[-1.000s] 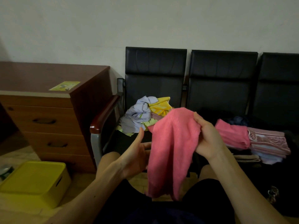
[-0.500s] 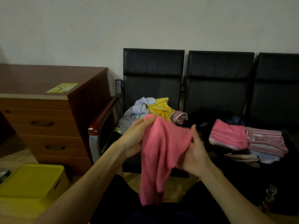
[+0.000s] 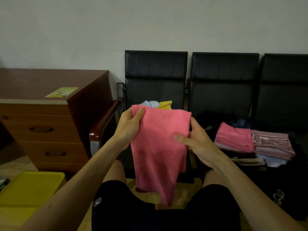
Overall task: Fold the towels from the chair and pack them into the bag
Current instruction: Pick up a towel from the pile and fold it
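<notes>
A pink towel hangs in front of me above my knees. My left hand pinches its top left corner with the thumb on the front. My right hand grips its right edge lower down, thumb across the front. Behind the towel, a small part of the loose pile of towels, pale blue and yellow, shows on the left black chair. On the right, folded towels, pink and striped, lie stacked in a dark bag.
A wooden drawer cabinet stands at the left, next to the chair's armrest. A yellow plastic box sits on the floor at the lower left. Two more black chairs line the wall. Keys hang at the bag's front.
My left hand took the towel's top corner and moved left and up. The towel, bunched before, now hangs spread wide between both hands. My right hand slid down its right edge.
</notes>
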Demonstrator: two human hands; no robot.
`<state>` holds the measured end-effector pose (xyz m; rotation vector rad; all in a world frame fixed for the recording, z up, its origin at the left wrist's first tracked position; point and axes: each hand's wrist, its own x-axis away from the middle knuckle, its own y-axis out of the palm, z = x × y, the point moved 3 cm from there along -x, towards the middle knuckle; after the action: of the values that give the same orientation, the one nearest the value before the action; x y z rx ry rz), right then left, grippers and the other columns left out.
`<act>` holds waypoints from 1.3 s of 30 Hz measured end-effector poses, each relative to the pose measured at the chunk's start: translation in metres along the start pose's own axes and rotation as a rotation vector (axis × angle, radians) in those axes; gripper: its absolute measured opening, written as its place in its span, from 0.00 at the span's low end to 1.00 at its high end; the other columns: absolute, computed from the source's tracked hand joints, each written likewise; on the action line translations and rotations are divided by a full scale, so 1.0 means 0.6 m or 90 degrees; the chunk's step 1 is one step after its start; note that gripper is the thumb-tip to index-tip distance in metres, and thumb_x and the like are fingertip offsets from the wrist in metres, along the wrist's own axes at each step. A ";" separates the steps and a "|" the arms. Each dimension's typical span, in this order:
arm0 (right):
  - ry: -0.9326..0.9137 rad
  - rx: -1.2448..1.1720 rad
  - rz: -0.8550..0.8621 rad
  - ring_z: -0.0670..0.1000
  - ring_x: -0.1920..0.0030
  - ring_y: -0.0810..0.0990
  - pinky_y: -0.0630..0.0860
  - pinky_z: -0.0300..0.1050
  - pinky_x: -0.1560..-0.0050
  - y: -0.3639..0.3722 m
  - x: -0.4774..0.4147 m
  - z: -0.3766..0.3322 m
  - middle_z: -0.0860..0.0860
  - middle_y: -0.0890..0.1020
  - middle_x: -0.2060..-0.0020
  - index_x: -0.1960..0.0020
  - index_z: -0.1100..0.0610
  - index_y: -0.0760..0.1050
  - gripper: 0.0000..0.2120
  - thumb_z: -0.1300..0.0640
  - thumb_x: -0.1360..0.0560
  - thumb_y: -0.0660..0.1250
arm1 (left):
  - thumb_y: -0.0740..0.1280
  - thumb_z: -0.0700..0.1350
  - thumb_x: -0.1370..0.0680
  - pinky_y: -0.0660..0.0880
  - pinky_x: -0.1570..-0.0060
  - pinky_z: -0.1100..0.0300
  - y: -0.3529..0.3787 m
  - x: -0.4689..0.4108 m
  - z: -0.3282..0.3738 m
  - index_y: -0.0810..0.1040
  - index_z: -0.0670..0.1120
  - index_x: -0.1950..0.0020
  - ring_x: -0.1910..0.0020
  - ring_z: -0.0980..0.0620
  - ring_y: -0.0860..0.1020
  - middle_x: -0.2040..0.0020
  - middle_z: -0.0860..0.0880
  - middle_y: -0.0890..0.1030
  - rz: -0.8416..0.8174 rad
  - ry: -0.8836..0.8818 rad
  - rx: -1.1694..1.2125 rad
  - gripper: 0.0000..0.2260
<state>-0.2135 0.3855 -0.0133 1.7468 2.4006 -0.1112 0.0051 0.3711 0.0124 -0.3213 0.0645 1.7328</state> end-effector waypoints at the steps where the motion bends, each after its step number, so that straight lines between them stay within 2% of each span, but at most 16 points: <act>1: -0.004 0.037 -0.017 0.46 0.41 0.81 0.80 0.43 0.48 0.002 -0.001 0.000 0.47 0.80 0.38 0.31 0.46 0.68 0.32 0.65 0.29 0.74 | 0.61 0.50 0.17 0.77 0.47 0.61 -0.002 -0.004 -0.002 0.79 0.52 0.42 0.48 0.57 0.81 0.48 0.54 0.82 0.001 0.000 -0.014 0.09; 3: 0.002 0.087 0.008 0.45 0.40 0.81 0.81 0.43 0.48 0.000 -0.008 -0.005 0.47 0.79 0.38 0.29 0.48 0.67 0.33 0.66 0.28 0.74 | 0.61 0.50 0.16 0.77 0.47 0.59 -0.006 -0.012 -0.007 0.78 0.50 0.40 0.47 0.55 0.80 0.47 0.53 0.82 -0.019 -0.022 -0.075 0.10; 5: 0.032 0.075 0.068 0.48 0.42 0.82 0.82 0.44 0.50 -0.005 -0.019 -0.017 0.50 0.79 0.39 0.30 0.52 0.67 0.31 0.65 0.28 0.74 | 0.63 0.50 0.17 0.77 0.51 0.57 -0.011 -0.024 -0.017 0.77 0.47 0.37 0.48 0.52 0.80 0.45 0.49 0.81 -0.045 -0.108 -0.126 0.12; 8: 0.082 0.073 0.130 0.49 0.48 0.82 0.81 0.40 0.56 -0.008 -0.031 -0.034 0.53 0.79 0.44 0.35 0.57 0.67 0.26 0.64 0.28 0.75 | 0.68 0.50 0.20 0.79 0.54 0.52 -0.015 -0.032 -0.030 0.72 0.43 0.30 0.45 0.45 0.80 0.39 0.43 0.79 -0.099 -0.319 0.006 0.21; 10: 0.089 0.118 0.154 0.47 0.53 0.81 0.78 0.37 0.61 -0.009 -0.039 -0.046 0.52 0.78 0.49 0.40 0.55 0.66 0.23 0.61 0.28 0.76 | 0.70 0.51 0.22 0.79 0.54 0.50 -0.017 -0.038 -0.030 0.72 0.44 0.29 0.45 0.44 0.80 0.39 0.42 0.79 -0.123 -0.378 0.112 0.24; 13: 0.074 0.159 0.151 0.49 0.55 0.81 0.79 0.38 0.62 -0.014 -0.053 -0.070 0.54 0.79 0.52 0.36 0.55 0.67 0.26 0.60 0.28 0.76 | 0.72 0.49 0.25 0.78 0.48 0.48 -0.019 -0.047 -0.017 0.73 0.44 0.32 0.44 0.46 0.80 0.41 0.44 0.80 -0.135 -0.327 0.151 0.23; 16: 0.066 0.184 0.117 0.52 0.50 0.83 0.82 0.41 0.58 -0.018 -0.065 -0.091 0.57 0.80 0.46 0.29 0.50 0.62 0.36 0.63 0.30 0.77 | 0.74 0.47 0.31 0.75 0.39 0.46 -0.024 -0.041 0.014 0.74 0.51 0.35 0.39 0.45 0.78 0.37 0.46 0.77 -0.187 -0.232 0.115 0.24; 19: 0.007 0.181 0.073 0.51 0.49 0.84 0.82 0.44 0.54 -0.020 -0.076 -0.103 0.58 0.81 0.45 0.22 0.46 0.51 0.50 0.70 0.32 0.76 | 0.72 0.33 0.28 0.79 0.45 0.50 -0.027 -0.035 0.043 0.74 0.52 0.32 0.41 0.45 0.80 0.38 0.46 0.77 -0.259 -0.134 0.079 0.27; 22: -0.045 0.272 0.064 0.51 0.51 0.85 0.82 0.42 0.55 -0.018 -0.079 -0.114 0.56 0.82 0.48 0.21 0.44 0.46 0.53 0.72 0.31 0.74 | 0.73 0.27 0.30 0.81 0.54 0.59 -0.021 -0.034 0.061 0.73 0.50 0.31 0.46 0.49 0.81 0.39 0.49 0.75 -0.290 -0.028 -0.065 0.32; 25: -0.041 0.319 0.044 0.52 0.53 0.85 0.83 0.43 0.55 -0.023 -0.082 -0.122 0.55 0.83 0.53 0.21 0.44 0.48 0.51 0.71 0.29 0.73 | 0.75 0.30 0.30 0.80 0.59 0.65 -0.016 -0.044 0.060 0.74 0.50 0.33 0.47 0.54 0.80 0.41 0.51 0.78 -0.293 0.028 -0.237 0.29; 29: 0.054 0.369 0.015 0.53 0.56 0.86 0.83 0.51 0.50 -0.041 -0.099 -0.121 0.54 0.86 0.59 0.27 0.51 0.67 0.35 0.68 0.30 0.75 | 0.74 0.36 0.26 0.75 0.62 0.67 -0.024 -0.062 0.046 0.75 0.50 0.35 0.54 0.56 0.80 0.46 0.47 0.81 -0.277 -0.052 -0.348 0.22; 30: 0.082 0.361 0.019 0.55 0.54 0.86 0.83 0.51 0.50 -0.045 -0.104 -0.118 0.55 0.86 0.57 0.31 0.52 0.72 0.30 0.68 0.30 0.75 | 0.74 0.37 0.26 0.74 0.63 0.67 -0.025 -0.064 0.044 0.76 0.49 0.36 0.56 0.57 0.80 0.48 0.48 0.81 -0.274 -0.072 -0.346 0.20; 32: 0.093 0.340 0.033 0.52 0.53 0.85 0.82 0.43 0.55 -0.051 -0.112 -0.117 0.57 0.85 0.52 0.38 0.55 0.77 0.22 0.67 0.30 0.75 | 0.73 0.38 0.25 0.75 0.65 0.68 -0.026 -0.071 0.044 0.79 0.49 0.39 0.56 0.57 0.81 0.49 0.49 0.81 -0.252 -0.078 -0.325 0.16; 35: 0.057 0.335 0.053 0.47 0.56 0.84 0.79 0.36 0.60 -0.055 -0.121 -0.116 0.55 0.84 0.53 0.40 0.58 0.78 0.19 0.67 0.30 0.75 | 0.72 0.38 0.24 0.77 0.65 0.68 -0.029 -0.083 0.046 0.81 0.45 0.41 0.57 0.57 0.82 0.49 0.46 0.83 -0.197 -0.054 -0.301 0.12; 37: 0.026 0.349 0.066 0.47 0.54 0.83 0.79 0.36 0.58 -0.055 -0.125 -0.117 0.54 0.83 0.52 0.40 0.57 0.77 0.20 0.66 0.30 0.76 | 0.71 0.38 0.23 0.77 0.65 0.70 -0.033 -0.089 0.050 0.81 0.43 0.40 0.58 0.58 0.82 0.51 0.46 0.84 -0.174 -0.027 -0.302 0.12; 39: 0.001 0.370 0.070 0.48 0.51 0.83 0.80 0.37 0.54 -0.056 -0.130 -0.120 0.54 0.82 0.49 0.41 0.55 0.78 0.20 0.65 0.31 0.77 | 0.71 0.39 0.23 0.79 0.60 0.67 -0.037 -0.094 0.058 0.81 0.42 0.39 0.57 0.57 0.82 0.53 0.48 0.83 -0.157 0.017 -0.322 0.12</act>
<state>-0.2288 0.3133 0.0703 2.0891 2.4176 -0.8680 0.0290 0.3291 0.0625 -0.6929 -0.3855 1.4802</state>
